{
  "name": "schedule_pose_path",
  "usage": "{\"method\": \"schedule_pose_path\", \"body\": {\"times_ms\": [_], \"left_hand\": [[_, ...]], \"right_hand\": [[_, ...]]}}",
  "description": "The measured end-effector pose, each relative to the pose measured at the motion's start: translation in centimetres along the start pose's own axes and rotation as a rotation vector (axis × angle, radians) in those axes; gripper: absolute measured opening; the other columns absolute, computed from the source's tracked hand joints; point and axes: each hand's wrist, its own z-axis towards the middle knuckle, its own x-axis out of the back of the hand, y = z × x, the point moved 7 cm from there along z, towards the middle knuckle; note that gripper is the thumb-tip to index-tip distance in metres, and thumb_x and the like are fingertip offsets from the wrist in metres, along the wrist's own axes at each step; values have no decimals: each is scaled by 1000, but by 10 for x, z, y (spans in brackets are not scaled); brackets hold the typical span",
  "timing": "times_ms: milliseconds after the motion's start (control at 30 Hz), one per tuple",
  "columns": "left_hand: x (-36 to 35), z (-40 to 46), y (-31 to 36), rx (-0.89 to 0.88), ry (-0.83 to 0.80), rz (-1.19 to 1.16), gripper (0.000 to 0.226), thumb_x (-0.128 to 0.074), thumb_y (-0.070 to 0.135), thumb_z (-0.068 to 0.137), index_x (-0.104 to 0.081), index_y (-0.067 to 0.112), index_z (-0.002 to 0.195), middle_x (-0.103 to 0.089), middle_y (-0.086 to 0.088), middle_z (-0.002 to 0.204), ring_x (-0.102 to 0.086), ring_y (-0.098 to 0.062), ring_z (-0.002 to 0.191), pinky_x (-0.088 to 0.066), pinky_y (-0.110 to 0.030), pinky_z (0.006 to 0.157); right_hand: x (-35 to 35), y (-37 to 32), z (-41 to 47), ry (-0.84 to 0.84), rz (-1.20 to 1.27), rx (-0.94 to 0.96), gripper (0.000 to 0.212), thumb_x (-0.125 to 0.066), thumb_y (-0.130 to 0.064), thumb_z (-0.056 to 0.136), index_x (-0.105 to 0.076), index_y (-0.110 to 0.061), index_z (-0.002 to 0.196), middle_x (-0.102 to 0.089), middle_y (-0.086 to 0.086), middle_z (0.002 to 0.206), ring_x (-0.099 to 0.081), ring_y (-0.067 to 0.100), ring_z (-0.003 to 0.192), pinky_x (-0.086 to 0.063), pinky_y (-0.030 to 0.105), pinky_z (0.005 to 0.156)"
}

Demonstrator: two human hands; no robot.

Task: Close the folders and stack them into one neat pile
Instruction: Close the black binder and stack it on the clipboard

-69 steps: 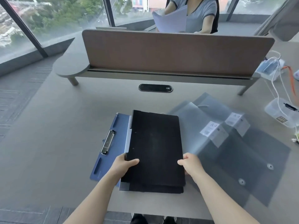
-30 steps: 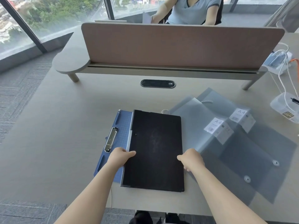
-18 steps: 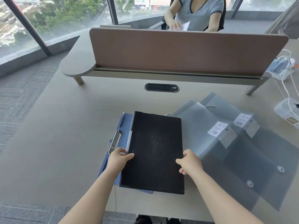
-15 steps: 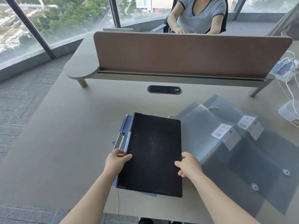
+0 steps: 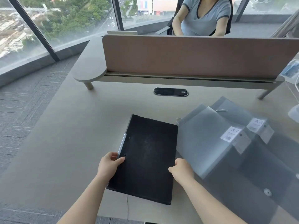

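Observation:
A closed black folder (image 5: 147, 159) lies on the desk near its front edge, turned slightly. It covers the blue clip folder beneath; only a thin pale strip (image 5: 121, 146) shows along its left side. My left hand (image 5: 109, 164) grips the pile's left edge, thumb on top. My right hand (image 5: 181, 171) holds the right edge with curled fingers. Two translucent grey A4 envelope folders (image 5: 203, 143) (image 5: 239, 113) lie overlapped to the right, flaps open toward me.
A brown divider panel (image 5: 194, 55) stands across the desk's far side, a person seated behind it. A black cable grommet (image 5: 171, 91) sits in the desktop (image 5: 80, 135). White plastic items and cables (image 5: 291, 73) are at the far right.
The black folder has slid left over the blue clip folder until it covers it. Both hands stayed on the pile's edges. The view shifted right and down.

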Motion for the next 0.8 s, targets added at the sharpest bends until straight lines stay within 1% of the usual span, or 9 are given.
{"method": "schedule_pose_path", "body": {"times_ms": [67, 167, 333, 433, 533, 600, 667, 733, 800], "left_hand": [[-1, 2, 3, 3, -14, -5, 26, -77, 26, 81, -66, 18, 103, -69, -3, 104, -68, -25, 97, -55, -43, 89], [-2, 6, 4, 2, -14, -6, 20, -78, 27, 79, -65, 23, 94, -69, -1, 101, -68, -23, 94, -56, -41, 86], [-2, 8, 4, -1, 5, 7, 25, -78, 28, 81, -63, 21, 101, -66, 1, 101, -65, -17, 89, -51, -34, 77], [0, 10, 2, 10, 5, -7, 27, -77, 28, 81, -65, 20, 103, -67, 1, 102, -67, -21, 91, -55, -39, 81], [3, 13, 0, 18, 3, -18, 26, -77, 29, 81, -66, 20, 104, -69, -1, 103, -69, -23, 92, -57, -42, 84], [4, 14, -2, 19, 0, -31, 24, -77, 28, 81, -66, 21, 101, -70, -2, 104, -69, -23, 91, -57, -42, 84], [5, 15, -4, 22, -3, -39, 27, -77, 28, 80, -67, 19, 103, -71, -3, 105, -70, -23, 92, -57, -42, 84], [7, 16, -7, 32, 0, -51, 31, -77, 28, 81, -67, 17, 108, -71, -3, 107, -70, -24, 93, -57, -43, 85], [13, 17, -10, 41, 14, -61, 33, -77, 29, 81, -67, 17, 110, -71, -4, 108, -69, -24, 95, -57, -43, 86]], "right_hand": [[0, -2, 2, 23, 25, -17, 29, -51, -4, 73, -27, -17, 60, -33, -2, 56, -30, 20, 51, -19, 28, 47], [0, -2, 5, 40, 62, -47, 32, -50, 0, 74, -25, -16, 60, -30, -1, 57, -27, 20, 51, -17, 28, 47], [0, -3, 7, 69, 65, -45, 36, -48, 4, 73, -23, -16, 58, -26, 0, 56, -24, 19, 51, -14, 30, 47], [-1, -4, 8, 71, 92, -59, 37, -48, 5, 70, -21, -17, 57, -23, 0, 55, -20, 20, 52, -12, 29, 48], [-2, -4, 12, 54, 130, -82, 41, -48, 6, 66, -16, -18, 58, -16, 0, 56, -17, 22, 57, -8, 29, 53], [-4, -2, 15, 32, 180, -106, 41, -49, 7, 65, -17, -18, 57, -17, 1, 56, -23, 23, 62, -9, 30, 54], [-7, -1, 18, 4, 225, -129, 39, -51, 7, 66, -21, -16, 57, -22, 4, 57, -29, 23, 66, -14, 31, 56], [-10, -3, 20, -13, 273, -141, 37, -51, 7, 66, -23, -16, 58, -25, 7, 61, -30, 24, 69, -17, 33, 59], [-13, -9, 21, -29, 293, -126, 36, -50, 8, 65, -24, -16, 58, -24, 7, 63, -29, 24, 71, -14, 34, 58]]}}
